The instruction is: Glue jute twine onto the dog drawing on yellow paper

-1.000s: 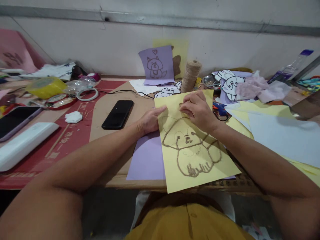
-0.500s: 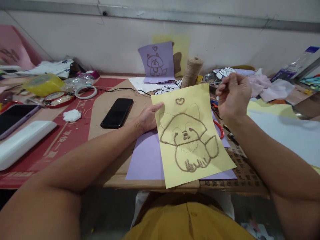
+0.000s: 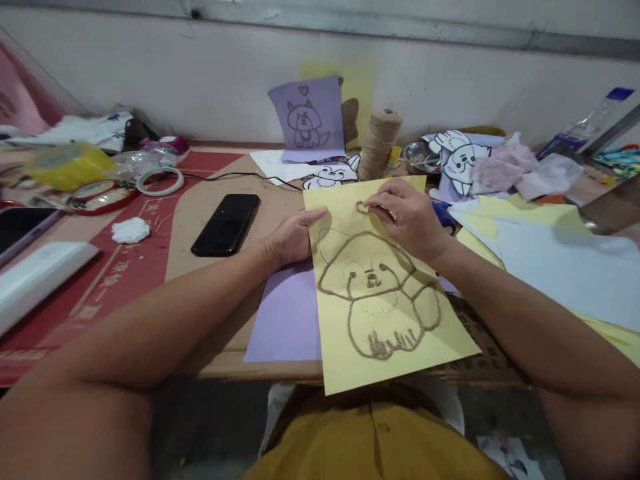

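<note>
My left hand (image 3: pixel 296 237) grips the left edge of a yellow sheet of paper (image 3: pixel 400 327), thumb on top and fingers behind. Brown twine lines form a fox-like animal on the sheet, while thin pencil lines mark the ears and chest. At the top is a small twine heart (image 3: pixel 360 207), partly covered by my right hand (image 3: pixel 407 217). That hand's fingertips are pinched together at the heart; whatever is between them is too small to make out. A purple sheet (image 3: pixel 287 320) lies beneath the yellow one.
A black phone (image 3: pixel 226 225) lies left of my hand. Behind the sheet stand a twine spool (image 3: pixel 381 143) and a purple card (image 3: pixel 315 123) with a similar animal. White paper (image 3: pixel 570 267) and a metal bowl (image 3: pixel 421 157) are at the right, a tape roll (image 3: pixel 160 181) at the left.
My right hand has come down and left, from above the sheet's right side onto the heart. My left hand still holds the sheet. The view has shifted slightly.
</note>
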The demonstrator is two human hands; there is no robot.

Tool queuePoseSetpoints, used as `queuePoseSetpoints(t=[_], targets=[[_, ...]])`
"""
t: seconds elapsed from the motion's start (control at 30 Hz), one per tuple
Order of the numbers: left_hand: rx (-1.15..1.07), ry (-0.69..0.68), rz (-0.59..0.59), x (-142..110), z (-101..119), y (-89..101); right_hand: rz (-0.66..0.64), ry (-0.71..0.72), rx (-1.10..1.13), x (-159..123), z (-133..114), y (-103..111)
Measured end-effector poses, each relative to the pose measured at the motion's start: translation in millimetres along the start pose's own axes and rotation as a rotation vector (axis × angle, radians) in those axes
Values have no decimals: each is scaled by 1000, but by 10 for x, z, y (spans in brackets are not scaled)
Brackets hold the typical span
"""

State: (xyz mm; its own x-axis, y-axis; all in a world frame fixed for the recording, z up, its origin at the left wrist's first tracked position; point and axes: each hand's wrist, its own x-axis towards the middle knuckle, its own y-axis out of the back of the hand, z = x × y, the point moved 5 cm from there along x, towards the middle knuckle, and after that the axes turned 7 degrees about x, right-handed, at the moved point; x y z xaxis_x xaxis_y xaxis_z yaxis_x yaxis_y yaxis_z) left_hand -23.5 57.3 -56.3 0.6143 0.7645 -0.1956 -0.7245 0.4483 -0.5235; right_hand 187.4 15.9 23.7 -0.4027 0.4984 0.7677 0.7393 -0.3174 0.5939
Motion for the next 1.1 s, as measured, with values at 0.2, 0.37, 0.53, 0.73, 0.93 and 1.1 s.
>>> queuePoseSetpoints(t=[0.2,0.37,0.53,0.73,0.93,1.1], targets=[[1,31,-56,-11,-21,-41,-91,78,-126,-16,0,-76],[28,41,-3,-29,-27,-76,-162,146,-259,-7,-35,-141],[43,41,21,-3,-40,-17,-35,81,-171,-21,-17,-90],[-15,14,-26,73,-48,136,255,-247,71,-34,226,148],[-36,33,43,54,-49,109,444,-348,192,-66,416,273],[-36,50,62,-15,-15,-10,130,-65,-51,-48,206,103]])
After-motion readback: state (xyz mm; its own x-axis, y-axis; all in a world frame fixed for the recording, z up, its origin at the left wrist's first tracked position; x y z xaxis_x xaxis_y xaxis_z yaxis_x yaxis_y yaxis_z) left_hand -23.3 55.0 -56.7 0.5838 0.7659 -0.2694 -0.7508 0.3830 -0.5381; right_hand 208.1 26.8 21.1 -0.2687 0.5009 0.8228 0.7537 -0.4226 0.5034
